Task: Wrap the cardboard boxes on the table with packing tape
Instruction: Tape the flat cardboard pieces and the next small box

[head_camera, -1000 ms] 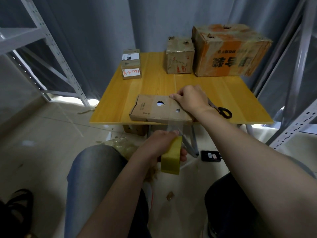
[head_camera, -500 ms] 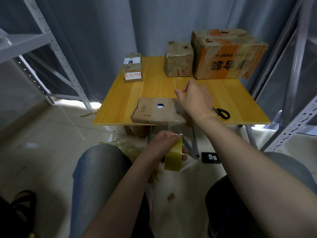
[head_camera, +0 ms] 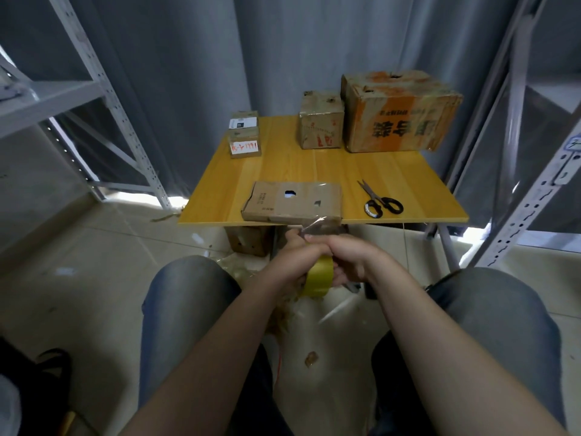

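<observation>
A flat cardboard box (head_camera: 292, 201) with a hole in its top lies at the near edge of the yellow table (head_camera: 314, 165). A strip of clear tape (head_camera: 317, 223) runs from its near right edge down to a yellow tape roll (head_camera: 317, 276) held below the table. My left hand (head_camera: 290, 262) grips the roll from the left. My right hand (head_camera: 342, 256) is curled over the roll's top and right side, fingers at the tape strip.
Black-handled scissors (head_camera: 380, 199) lie on the table right of the flat box. At the back stand two small stacked boxes (head_camera: 244, 135), a medium box (head_camera: 320, 124) and a large orange-printed box (head_camera: 399, 111). Metal shelf racks (head_camera: 103, 99) flank the table. Another box (head_camera: 248, 242) sits under it.
My right hand left the top of the flat box and came down onto the tape roll beside my left hand. The scissors are now uncovered.
</observation>
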